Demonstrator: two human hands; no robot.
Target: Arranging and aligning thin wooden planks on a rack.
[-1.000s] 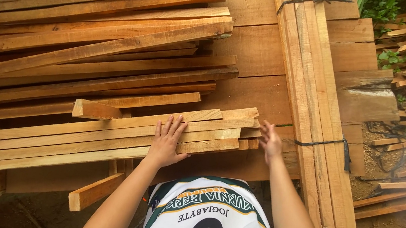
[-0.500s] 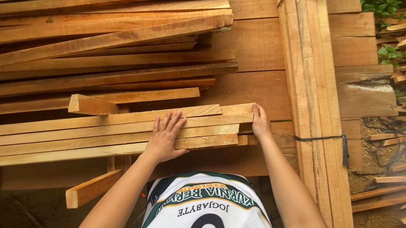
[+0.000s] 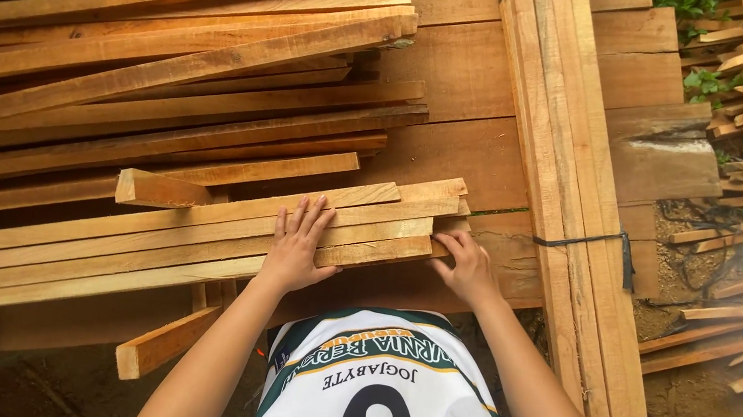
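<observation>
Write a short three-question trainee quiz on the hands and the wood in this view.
1. True or false: the left hand lies flat on the row of wooden slats.
2. Where is the right hand? A) at the slats' end B) on the strapped bundle C) in the air
3. Fill in: the strap round the bundle is ____.

Key: 1 true; 2 A; 3 black

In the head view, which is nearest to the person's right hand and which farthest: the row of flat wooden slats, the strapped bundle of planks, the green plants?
From the right hand:
1. Row of flat slats: the hand touches its right end.
2. Strapped bundle of planks: just to the right, apart from the hand.
3. Green plants: far upper right, beyond the bundle.
</observation>
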